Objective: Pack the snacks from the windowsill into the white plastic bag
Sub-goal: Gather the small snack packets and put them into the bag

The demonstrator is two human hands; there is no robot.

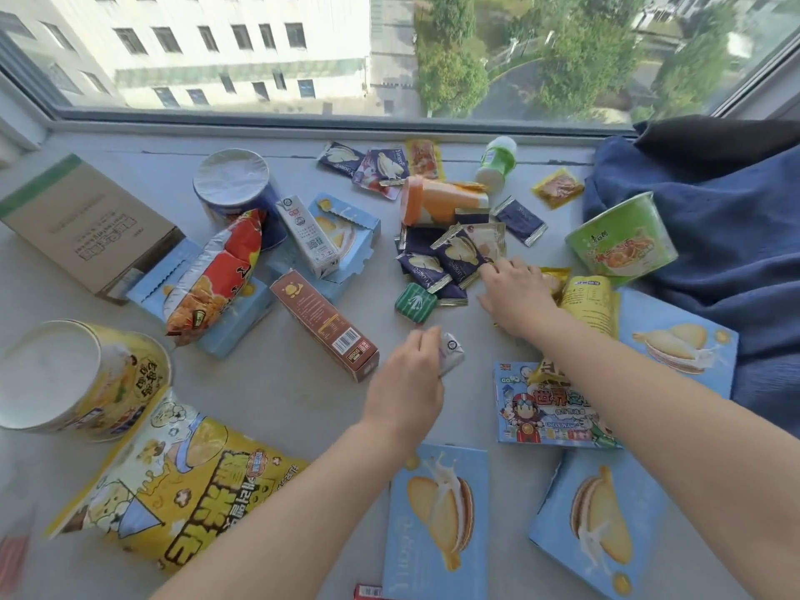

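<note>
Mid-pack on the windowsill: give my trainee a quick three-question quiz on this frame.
1. True or false: the brown box stands upright.
2. What does the left hand hold? A) a small white packet B) a banana C) a spoon
3. Fill in: the right hand reaches toward the pile of dark ___ sachets.

Key: 1 false, it lies flat on the windowsill; 2 A; 3 blue.
</note>
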